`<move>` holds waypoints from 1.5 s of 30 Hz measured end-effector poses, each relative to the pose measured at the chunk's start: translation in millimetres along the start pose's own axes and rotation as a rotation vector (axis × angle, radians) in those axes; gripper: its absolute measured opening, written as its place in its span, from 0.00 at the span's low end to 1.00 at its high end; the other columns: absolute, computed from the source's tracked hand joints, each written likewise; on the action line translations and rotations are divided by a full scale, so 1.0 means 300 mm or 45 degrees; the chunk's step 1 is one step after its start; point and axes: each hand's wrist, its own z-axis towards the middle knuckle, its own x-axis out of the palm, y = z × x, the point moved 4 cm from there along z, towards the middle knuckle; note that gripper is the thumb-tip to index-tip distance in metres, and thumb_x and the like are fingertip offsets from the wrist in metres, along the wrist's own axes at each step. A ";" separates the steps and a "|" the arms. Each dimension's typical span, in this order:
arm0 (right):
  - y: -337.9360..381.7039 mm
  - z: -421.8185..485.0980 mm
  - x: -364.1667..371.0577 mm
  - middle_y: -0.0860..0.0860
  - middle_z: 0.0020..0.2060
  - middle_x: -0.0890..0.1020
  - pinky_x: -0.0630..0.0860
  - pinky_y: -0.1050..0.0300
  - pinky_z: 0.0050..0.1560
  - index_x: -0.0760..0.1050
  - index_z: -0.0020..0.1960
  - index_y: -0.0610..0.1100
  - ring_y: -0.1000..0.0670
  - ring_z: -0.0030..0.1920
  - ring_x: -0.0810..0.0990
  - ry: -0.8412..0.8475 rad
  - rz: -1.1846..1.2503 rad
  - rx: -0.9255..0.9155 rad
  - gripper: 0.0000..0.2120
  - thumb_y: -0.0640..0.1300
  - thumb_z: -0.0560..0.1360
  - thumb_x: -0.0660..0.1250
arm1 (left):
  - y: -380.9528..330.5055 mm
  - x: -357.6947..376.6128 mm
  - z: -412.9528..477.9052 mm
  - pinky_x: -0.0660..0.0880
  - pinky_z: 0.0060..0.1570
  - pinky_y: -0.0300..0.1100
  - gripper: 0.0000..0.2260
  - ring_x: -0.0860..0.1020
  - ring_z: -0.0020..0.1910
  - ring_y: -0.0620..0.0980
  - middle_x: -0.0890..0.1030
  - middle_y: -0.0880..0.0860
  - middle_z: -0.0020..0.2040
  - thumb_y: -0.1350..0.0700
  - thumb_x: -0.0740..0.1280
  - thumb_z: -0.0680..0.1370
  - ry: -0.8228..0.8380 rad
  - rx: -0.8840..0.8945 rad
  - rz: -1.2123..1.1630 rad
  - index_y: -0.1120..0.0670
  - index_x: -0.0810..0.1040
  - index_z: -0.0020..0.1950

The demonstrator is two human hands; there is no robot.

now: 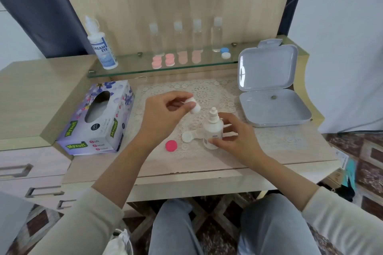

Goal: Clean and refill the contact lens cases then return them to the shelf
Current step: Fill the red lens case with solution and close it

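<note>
I wear cream long sleeves that end short of my wrists, and pale blue-grey jeans cover both my knees.

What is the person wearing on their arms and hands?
Both arms have long, plain cream sleeves, the left sleeve and the right sleeve. They look soft, carry no markings and end partway up the forearms. The left hand and the right hand are bare: no gloves, and no ring, watch or bracelet shows.
</note>
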 end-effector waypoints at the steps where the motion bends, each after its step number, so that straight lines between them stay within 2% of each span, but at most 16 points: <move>1: 0.002 0.000 -0.001 0.64 0.46 0.76 0.76 0.69 0.43 0.67 0.52 0.63 0.60 0.45 0.77 0.003 0.003 -0.002 0.26 0.41 0.65 0.76 | -0.039 0.018 0.005 0.73 0.43 0.28 0.09 0.79 0.39 0.37 0.81 0.43 0.42 0.61 0.72 0.70 0.053 0.046 -0.012 0.50 0.81 0.48; 7: 0.001 0.003 0.000 0.66 0.46 0.76 0.77 0.67 0.43 0.67 0.53 0.62 0.61 0.46 0.77 0.017 0.003 0.000 0.26 0.42 0.66 0.76 | -0.107 0.081 0.007 0.73 0.43 0.27 0.10 0.79 0.40 0.37 0.80 0.41 0.42 0.61 0.72 0.70 0.166 0.246 0.042 0.51 0.80 0.50; 15: -0.003 0.011 0.003 0.65 0.46 0.76 0.78 0.64 0.43 0.68 0.54 0.62 0.59 0.46 0.78 0.046 -0.012 -0.002 0.26 0.42 0.66 0.76 | -0.101 0.091 0.010 0.75 0.42 0.32 0.10 0.78 0.39 0.42 0.80 0.46 0.40 0.55 0.72 0.69 0.061 0.476 0.215 0.57 0.82 0.47; 20: -0.001 0.011 0.002 0.66 0.46 0.76 0.78 0.65 0.43 0.68 0.54 0.62 0.60 0.45 0.77 0.045 -0.011 -0.005 0.26 0.42 0.66 0.76 | -0.078 0.097 0.018 0.76 0.43 0.33 0.10 0.78 0.40 0.43 0.78 0.42 0.38 0.56 0.74 0.68 0.171 0.393 0.250 0.56 0.82 0.48; 24: -0.007 0.011 0.001 0.64 0.46 0.77 0.78 0.64 0.44 0.69 0.55 0.59 0.59 0.46 0.78 0.045 0.003 0.004 0.25 0.42 0.66 0.76 | -0.074 0.105 0.016 0.74 0.43 0.30 0.09 0.79 0.42 0.42 0.79 0.42 0.40 0.60 0.73 0.69 0.225 0.340 0.226 0.55 0.82 0.49; 28: -0.012 0.010 -0.002 0.63 0.45 0.77 0.78 0.64 0.43 0.69 0.55 0.60 0.58 0.46 0.78 0.052 0.008 0.013 0.25 0.42 0.65 0.76 | -0.081 0.107 0.025 0.73 0.47 0.28 0.11 0.79 0.45 0.37 0.80 0.42 0.44 0.65 0.70 0.71 0.379 0.206 0.161 0.51 0.81 0.49; 30: -0.013 0.009 -0.003 0.64 0.44 0.76 0.78 0.64 0.42 0.69 0.54 0.60 0.59 0.45 0.78 0.048 -0.001 0.015 0.25 0.42 0.65 0.76 | -0.085 0.109 0.028 0.73 0.50 0.28 0.14 0.78 0.48 0.35 0.80 0.41 0.47 0.67 0.67 0.73 0.529 0.139 0.144 0.48 0.80 0.49; 32: -0.014 0.009 -0.003 0.64 0.44 0.76 0.79 0.64 0.43 0.69 0.54 0.60 0.59 0.45 0.78 0.047 -0.008 0.018 0.25 0.42 0.66 0.76 | -0.087 0.116 0.029 0.71 0.54 0.28 0.13 0.76 0.52 0.34 0.80 0.41 0.51 0.64 0.68 0.73 0.636 0.081 0.133 0.47 0.80 0.51; 34: -0.012 0.011 0.000 0.64 0.44 0.76 0.79 0.64 0.43 0.68 0.53 0.61 0.60 0.45 0.78 0.049 -0.001 0.020 0.25 0.42 0.66 0.76 | -0.083 0.119 0.040 0.69 0.54 0.27 0.11 0.76 0.52 0.35 0.80 0.41 0.52 0.55 0.72 0.70 0.544 0.090 0.218 0.47 0.79 0.51; 36: -0.011 0.012 0.002 0.65 0.44 0.76 0.79 0.64 0.43 0.67 0.53 0.64 0.60 0.45 0.78 0.050 -0.002 0.024 0.27 0.42 0.66 0.76 | -0.076 0.120 0.050 0.71 0.45 0.28 0.12 0.76 0.42 0.37 0.80 0.43 0.44 0.50 0.75 0.66 0.360 0.107 0.286 0.50 0.79 0.46; 37: -0.011 0.013 0.003 0.65 0.44 0.76 0.79 0.64 0.43 0.67 0.54 0.64 0.60 0.45 0.78 0.050 -0.003 0.028 0.27 0.42 0.66 0.76 | -0.075 0.121 0.053 0.72 0.41 0.29 0.11 0.75 0.37 0.38 0.79 0.45 0.40 0.51 0.76 0.65 0.308 0.107 0.281 0.51 0.78 0.43; 39: -0.013 0.015 0.004 0.65 0.44 0.75 0.78 0.66 0.42 0.70 0.57 0.59 0.61 0.44 0.77 0.047 -0.007 0.023 0.26 0.42 0.66 0.76 | -0.078 0.122 0.056 0.72 0.39 0.28 0.07 0.75 0.35 0.37 0.79 0.44 0.37 0.55 0.75 0.67 0.311 0.106 0.238 0.52 0.79 0.41; 41: -0.015 0.017 0.003 0.63 0.45 0.76 0.77 0.67 0.41 0.71 0.58 0.55 0.61 0.44 0.77 0.044 -0.013 0.019 0.25 0.42 0.66 0.75 | -0.086 0.117 0.055 0.71 0.45 0.25 0.07 0.76 0.40 0.33 0.79 0.42 0.42 0.61 0.71 0.71 0.434 0.118 0.222 0.50 0.80 0.45; 43: -0.015 0.019 0.004 0.61 0.45 0.77 0.77 0.68 0.41 0.70 0.57 0.56 0.61 0.44 0.77 0.046 -0.017 0.021 0.24 0.42 0.66 0.75 | -0.092 0.113 0.046 0.69 0.53 0.24 0.14 0.75 0.48 0.32 0.77 0.39 0.48 0.66 0.66 0.74 0.599 0.159 0.282 0.48 0.79 0.51; 45: -0.016 0.020 0.006 0.61 0.45 0.77 0.77 0.67 0.41 0.71 0.58 0.56 0.61 0.44 0.77 0.050 -0.020 0.026 0.25 0.42 0.66 0.75 | -0.093 0.116 0.040 0.67 0.57 0.26 0.16 0.72 0.55 0.33 0.76 0.37 0.54 0.62 0.66 0.75 0.672 0.187 0.349 0.45 0.77 0.58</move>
